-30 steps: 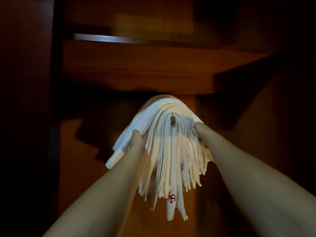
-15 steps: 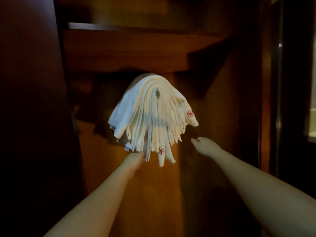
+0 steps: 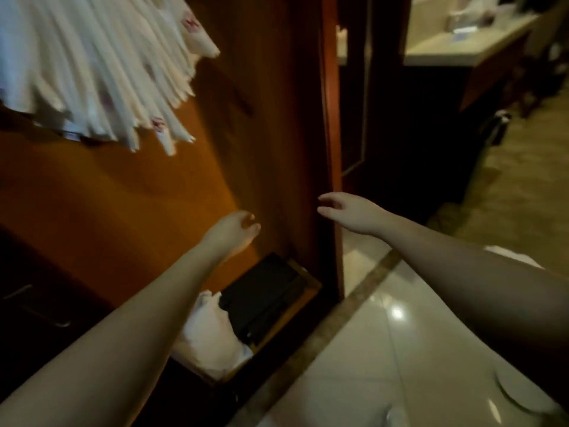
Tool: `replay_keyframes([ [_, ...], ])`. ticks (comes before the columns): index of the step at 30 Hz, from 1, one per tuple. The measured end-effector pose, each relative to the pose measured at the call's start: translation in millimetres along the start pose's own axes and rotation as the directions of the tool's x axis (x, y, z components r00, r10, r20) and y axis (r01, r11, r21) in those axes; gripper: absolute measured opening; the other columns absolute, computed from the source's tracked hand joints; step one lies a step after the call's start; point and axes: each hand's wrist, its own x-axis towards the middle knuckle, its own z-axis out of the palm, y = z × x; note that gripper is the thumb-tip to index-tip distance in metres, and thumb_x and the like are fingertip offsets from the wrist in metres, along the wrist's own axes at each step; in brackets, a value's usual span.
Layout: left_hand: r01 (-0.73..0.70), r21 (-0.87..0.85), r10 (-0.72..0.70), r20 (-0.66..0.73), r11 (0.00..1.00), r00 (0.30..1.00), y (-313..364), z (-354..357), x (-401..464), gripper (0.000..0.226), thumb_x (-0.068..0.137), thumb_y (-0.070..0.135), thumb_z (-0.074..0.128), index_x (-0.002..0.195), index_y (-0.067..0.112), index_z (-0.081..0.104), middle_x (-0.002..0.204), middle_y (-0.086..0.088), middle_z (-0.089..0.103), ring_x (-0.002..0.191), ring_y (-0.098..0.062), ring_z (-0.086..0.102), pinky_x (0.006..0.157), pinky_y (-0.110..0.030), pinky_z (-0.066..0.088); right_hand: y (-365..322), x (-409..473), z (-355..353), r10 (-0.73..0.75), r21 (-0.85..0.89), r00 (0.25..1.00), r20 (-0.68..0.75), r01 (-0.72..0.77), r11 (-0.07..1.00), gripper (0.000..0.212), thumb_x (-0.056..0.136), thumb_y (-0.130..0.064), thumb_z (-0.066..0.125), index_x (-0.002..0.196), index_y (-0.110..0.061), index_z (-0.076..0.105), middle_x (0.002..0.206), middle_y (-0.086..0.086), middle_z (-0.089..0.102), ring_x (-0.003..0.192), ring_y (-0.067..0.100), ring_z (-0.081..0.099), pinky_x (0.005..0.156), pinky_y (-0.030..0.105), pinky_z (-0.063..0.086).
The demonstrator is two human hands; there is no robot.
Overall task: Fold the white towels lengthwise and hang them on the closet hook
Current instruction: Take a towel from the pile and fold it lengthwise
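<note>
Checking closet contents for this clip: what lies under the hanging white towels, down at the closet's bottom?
Below the white towels, a black flat object and a white crumpled cloth lie on the closet floor; the left forearm covers part of the cloth.

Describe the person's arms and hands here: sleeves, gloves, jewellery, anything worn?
Both forearms are bare as far as the head view shows: no sleeve cuffs visible. The left hand and right hand wear no gloves, and no watch, bracelet or ring shows at either wrist or on the fingers. Lighting is dim and the frame blurred, so nails or small markings cannot be told.
</note>
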Motion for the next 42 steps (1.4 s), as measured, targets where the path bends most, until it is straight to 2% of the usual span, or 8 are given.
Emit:
replay_keyframes([
  [2, -0.105, 0.047, 0.101, 0.09, 0.993, 0.991, 18, 35, 9, 0.05, 0.101, 0.046, 0.05, 0.146, 0.023, 0.046, 0.15, -0.003, 0.046, 0.125, -0.024, 0.056, 0.092, -0.032, 0.045, 42, -21, 6, 0.057, -0.015, 0.998, 0.019, -0.057, 0.998, 0.058, 0.098, -0.058, 0.049, 0.147, -0.028, 0.047, 0.152, -0.002, 0.048, 0.136, 0.018, 0.048, 0.106, 0.03, 0.034],
  [7, -0.295, 0.07, 0.269, 0.256, 0.953, 0.928, 85, 122, 47, 0.05, 0.102, 0.042, 0.048, 0.147, 0.019, 0.045, 0.156, -0.002, 0.039, 0.142, -0.019, 0.038, 0.104, -0.029, 0.034, 158, -67, 14, 0.241, -0.057, 0.97, 0.037, -0.239, 0.969, 0.064, 0.096, -0.058, 0.053, 0.147, -0.021, 0.048, 0.151, 0.002, 0.05, 0.137, 0.021, 0.046, 0.107, 0.028, 0.032],
  [11, -0.307, 0.01, 0.284, 0.352, 0.952, 0.892, 151, 199, 81, 0.051, 0.102, 0.041, 0.049, 0.148, 0.02, 0.046, 0.157, 0.002, 0.038, 0.142, -0.018, 0.038, 0.106, -0.029, 0.034, 255, -90, 11, 0.4, -0.044, 0.913, 0.083, -0.397, 0.917, 0.064, 0.096, -0.054, 0.056, 0.148, -0.017, 0.047, 0.152, 0.006, 0.048, 0.138, 0.024, 0.045, 0.114, 0.037, 0.034],
  [22, -0.3, -0.022, 0.257, 0.579, 0.954, 0.774, 302, 392, 166, 0.047, 0.1, 0.035, 0.055, 0.142, 0.015, 0.052, 0.149, -0.005, 0.048, 0.132, -0.024, 0.049, 0.102, -0.03, 0.038, 456, -130, -21, 0.677, -0.04, 0.711, 0.19, -0.683, 0.729, 0.053, 0.101, -0.049, 0.051, 0.146, -0.021, 0.049, 0.151, 0.004, 0.047, 0.136, 0.025, 0.047, 0.108, 0.036, 0.037],
  [28, -0.263, -0.053, 0.22, 0.716, 0.963, 0.663, 360, 492, 192, 0.044, 0.101, 0.027, 0.053, 0.141, 0.007, 0.052, 0.149, -0.012, 0.047, 0.135, -0.028, 0.046, 0.111, -0.035, 0.036, 543, -148, -18, 0.809, 0.031, 0.538, 0.236, -0.836, 0.547, 0.05, 0.099, -0.046, 0.053, 0.141, -0.019, 0.054, 0.145, 0.005, 0.054, 0.13, 0.025, 0.052, 0.106, 0.036, 0.042],
  [32, -0.293, -0.036, 0.212, 0.773, 0.955, 0.597, 398, 550, 220, 0.043, 0.1, 0.031, 0.053, 0.139, 0.013, 0.055, 0.147, -0.01, 0.049, 0.132, -0.027, 0.049, 0.104, -0.033, 0.039, 599, -154, -17, 0.868, 0.055, 0.408, 0.283, -0.91, 0.411, 0.043, 0.098, -0.04, 0.052, 0.131, -0.014, 0.062, 0.139, 0.008, 0.06, 0.124, 0.027, 0.057, 0.099, 0.034, 0.044],
  [37, -0.348, -0.027, 0.223, 0.814, 0.937, 0.536, 454, 622, 291, 0.043, 0.1, 0.033, 0.052, 0.14, 0.016, 0.054, 0.147, -0.007, 0.049, 0.13, -0.026, 0.05, 0.101, -0.032, 0.04, 677, -135, -24, 0.916, 0.075, 0.248, 0.314, -0.969, 0.236, 0.051, 0.099, -0.041, 0.053, 0.144, -0.015, 0.053, 0.147, 0.007, 0.053, 0.132, 0.026, 0.052, 0.105, 0.034, 0.041],
  [42, -0.416, 0.0, 0.212, 0.861, 0.909, 0.462, 510, 697, 378, 0.04, 0.1, 0.027, 0.05, 0.137, 0.015, 0.057, 0.144, -0.01, 0.053, 0.127, -0.029, 0.053, 0.097, -0.032, 0.043, 758, -89, -26, 0.932, 0.156, 0.112, 0.344, -0.986, 0.061, 0.048, 0.1, -0.041, 0.053, 0.142, -0.016, 0.055, 0.14, 0.007, 0.059, 0.125, 0.026, 0.057, 0.104, 0.036, 0.045],
])
